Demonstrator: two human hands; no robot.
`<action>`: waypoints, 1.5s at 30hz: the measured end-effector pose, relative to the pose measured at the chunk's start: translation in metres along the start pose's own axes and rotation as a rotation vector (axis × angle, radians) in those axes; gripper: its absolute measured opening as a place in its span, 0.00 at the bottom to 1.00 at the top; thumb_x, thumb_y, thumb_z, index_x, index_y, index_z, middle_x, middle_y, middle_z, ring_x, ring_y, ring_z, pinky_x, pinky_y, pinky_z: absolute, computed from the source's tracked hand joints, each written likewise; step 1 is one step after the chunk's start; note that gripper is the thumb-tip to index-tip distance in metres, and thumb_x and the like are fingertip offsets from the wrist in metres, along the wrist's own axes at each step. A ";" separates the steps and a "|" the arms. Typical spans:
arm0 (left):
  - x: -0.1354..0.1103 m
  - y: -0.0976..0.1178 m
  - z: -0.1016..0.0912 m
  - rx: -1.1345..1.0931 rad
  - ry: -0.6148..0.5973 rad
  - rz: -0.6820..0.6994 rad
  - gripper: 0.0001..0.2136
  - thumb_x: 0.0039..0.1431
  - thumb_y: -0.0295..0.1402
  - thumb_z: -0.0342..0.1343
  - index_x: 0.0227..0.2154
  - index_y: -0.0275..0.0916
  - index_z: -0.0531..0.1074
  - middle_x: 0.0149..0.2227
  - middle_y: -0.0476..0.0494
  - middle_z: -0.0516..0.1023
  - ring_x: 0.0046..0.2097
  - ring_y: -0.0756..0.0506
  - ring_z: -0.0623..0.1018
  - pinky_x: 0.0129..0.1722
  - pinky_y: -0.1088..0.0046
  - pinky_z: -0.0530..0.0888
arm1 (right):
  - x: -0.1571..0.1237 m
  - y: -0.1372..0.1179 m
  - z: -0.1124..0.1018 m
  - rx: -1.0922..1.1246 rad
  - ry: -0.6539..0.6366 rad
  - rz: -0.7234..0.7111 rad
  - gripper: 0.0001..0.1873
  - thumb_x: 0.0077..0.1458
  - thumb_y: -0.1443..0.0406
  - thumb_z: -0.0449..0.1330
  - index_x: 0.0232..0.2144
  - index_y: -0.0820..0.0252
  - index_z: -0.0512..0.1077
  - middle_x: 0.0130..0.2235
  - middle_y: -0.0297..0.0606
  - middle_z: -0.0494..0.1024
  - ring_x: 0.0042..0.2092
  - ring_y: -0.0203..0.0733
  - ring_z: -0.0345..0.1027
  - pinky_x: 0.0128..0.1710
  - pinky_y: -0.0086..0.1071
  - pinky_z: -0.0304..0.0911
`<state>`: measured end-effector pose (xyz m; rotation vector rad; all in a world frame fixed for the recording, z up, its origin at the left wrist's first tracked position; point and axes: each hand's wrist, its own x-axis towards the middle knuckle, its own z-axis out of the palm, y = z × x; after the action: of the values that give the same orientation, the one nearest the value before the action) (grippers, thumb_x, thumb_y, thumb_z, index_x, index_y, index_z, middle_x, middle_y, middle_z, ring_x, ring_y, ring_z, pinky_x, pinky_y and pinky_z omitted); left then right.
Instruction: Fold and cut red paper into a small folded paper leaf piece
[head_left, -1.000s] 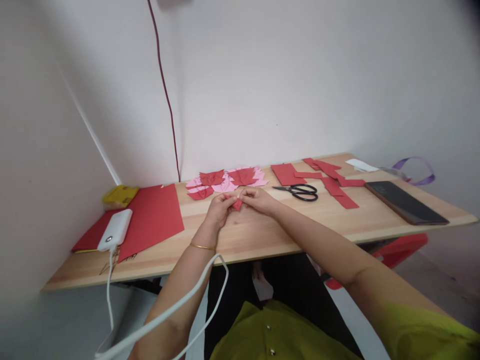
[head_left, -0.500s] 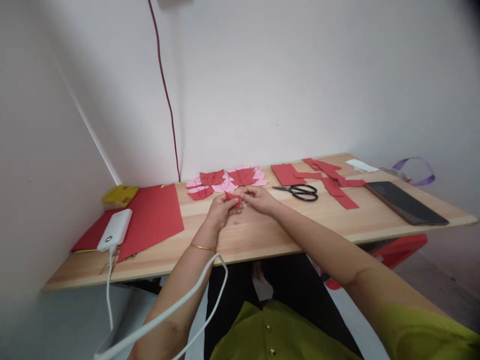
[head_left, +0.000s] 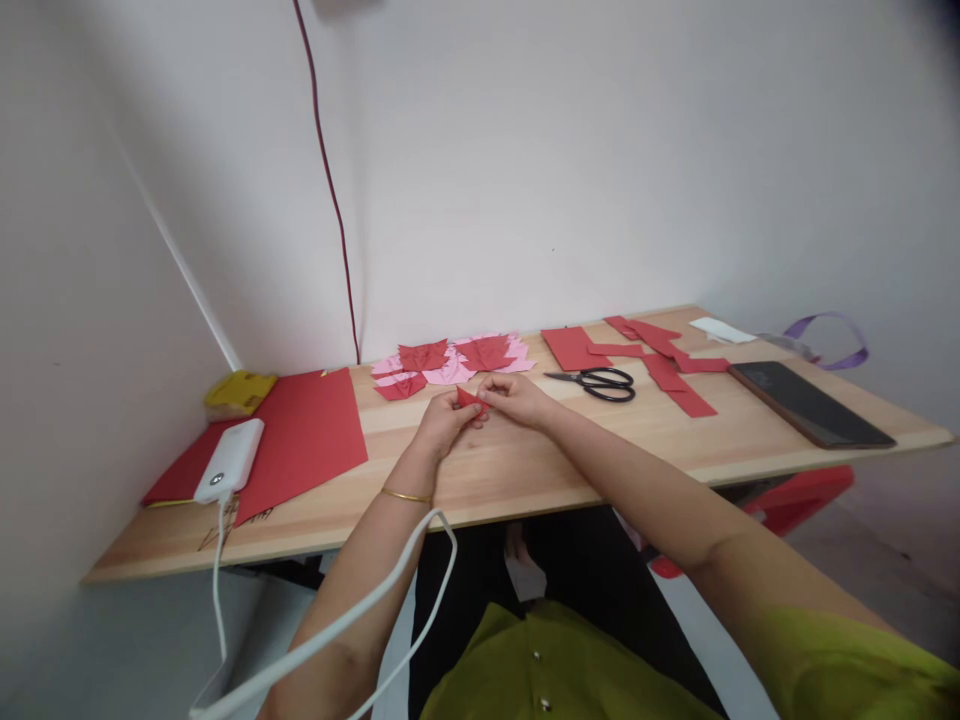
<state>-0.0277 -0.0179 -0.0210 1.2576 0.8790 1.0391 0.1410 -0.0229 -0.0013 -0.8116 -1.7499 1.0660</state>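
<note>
Both hands meet over the middle of the wooden table. My left hand and my right hand pinch a small folded red paper piece between their fingertips, just above the tabletop. Right behind the hands lies a cluster of folded red and pink paper pieces. Black scissors lie to the right of my right hand.
A large red paper sheet lies at the left with a white power bank on it and a white cable hanging off. A yellow object sits in the corner. Red paper strips, a dark tablet and purple ribbon lie right.
The red paper piece has been turned and lifted slightly between the fingertips. The hands have stayed in almost the same place.
</note>
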 end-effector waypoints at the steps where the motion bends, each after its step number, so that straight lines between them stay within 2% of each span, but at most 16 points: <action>1: 0.000 -0.001 0.000 0.011 -0.006 0.002 0.09 0.43 0.30 0.65 0.26 0.31 0.72 0.25 0.41 0.79 0.26 0.50 0.77 0.30 0.73 0.73 | 0.000 0.000 0.000 0.018 -0.016 0.004 0.15 0.53 0.55 0.59 0.28 0.62 0.69 0.26 0.33 0.73 0.29 0.35 0.67 0.34 0.31 0.64; 12: -0.001 0.002 0.001 -0.033 -0.009 -0.014 0.10 0.41 0.30 0.66 0.26 0.31 0.73 0.25 0.41 0.78 0.27 0.49 0.77 0.32 0.72 0.73 | 0.000 0.002 0.000 0.017 -0.039 -0.001 0.14 0.54 0.55 0.58 0.29 0.61 0.68 0.27 0.34 0.75 0.30 0.36 0.70 0.34 0.32 0.66; 21: -0.002 0.002 0.003 0.017 0.023 0.006 0.07 0.42 0.29 0.63 0.24 0.32 0.71 0.24 0.42 0.78 0.26 0.49 0.76 0.30 0.73 0.73 | 0.000 0.004 0.008 -0.153 0.052 -0.046 0.09 0.55 0.60 0.55 0.27 0.60 0.65 0.24 0.33 0.74 0.27 0.36 0.67 0.30 0.31 0.63; 26: -0.002 0.003 0.002 -0.023 0.032 -0.019 0.09 0.41 0.29 0.64 0.26 0.31 0.72 0.25 0.41 0.78 0.26 0.49 0.77 0.28 0.73 0.73 | 0.000 0.001 0.008 -0.063 0.016 -0.036 0.12 0.57 0.57 0.54 0.28 0.60 0.66 0.25 0.33 0.73 0.28 0.36 0.67 0.32 0.32 0.64; 30: -0.001 0.004 0.002 -0.052 0.036 -0.027 0.10 0.41 0.29 0.64 0.28 0.30 0.73 0.25 0.41 0.78 0.26 0.49 0.76 0.27 0.74 0.72 | 0.000 -0.001 0.002 -0.141 0.021 -0.011 0.17 0.59 0.55 0.50 0.27 0.60 0.67 0.26 0.35 0.73 0.29 0.36 0.66 0.32 0.31 0.62; 35: -0.001 0.005 0.002 -0.075 0.047 -0.032 0.11 0.40 0.30 0.65 0.27 0.31 0.72 0.24 0.42 0.77 0.27 0.48 0.77 0.28 0.73 0.72 | 0.000 0.000 -0.001 -0.227 0.023 -0.092 0.13 0.57 0.58 0.54 0.26 0.60 0.69 0.29 0.36 0.74 0.33 0.38 0.67 0.36 0.32 0.62; 40: 0.000 0.003 0.001 -0.126 0.073 0.001 0.13 0.41 0.35 0.67 0.27 0.33 0.71 0.25 0.45 0.76 0.27 0.50 0.75 0.28 0.73 0.72 | 0.001 0.005 -0.001 -0.310 0.030 -0.150 0.12 0.57 0.61 0.53 0.25 0.60 0.69 0.29 0.36 0.74 0.32 0.38 0.66 0.36 0.31 0.61; 45: 0.004 -0.002 -0.002 -0.137 0.121 0.026 0.11 0.41 0.33 0.66 0.23 0.34 0.69 0.22 0.49 0.73 0.26 0.52 0.73 0.30 0.73 0.70 | 0.001 0.008 0.002 -0.378 0.014 -0.185 0.11 0.57 0.64 0.51 0.26 0.61 0.69 0.29 0.37 0.73 0.31 0.37 0.65 0.34 0.30 0.59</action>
<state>-0.0280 -0.0137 -0.0234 1.1032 0.8704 1.1864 0.1399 -0.0192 -0.0087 -0.8601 -2.0026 0.6138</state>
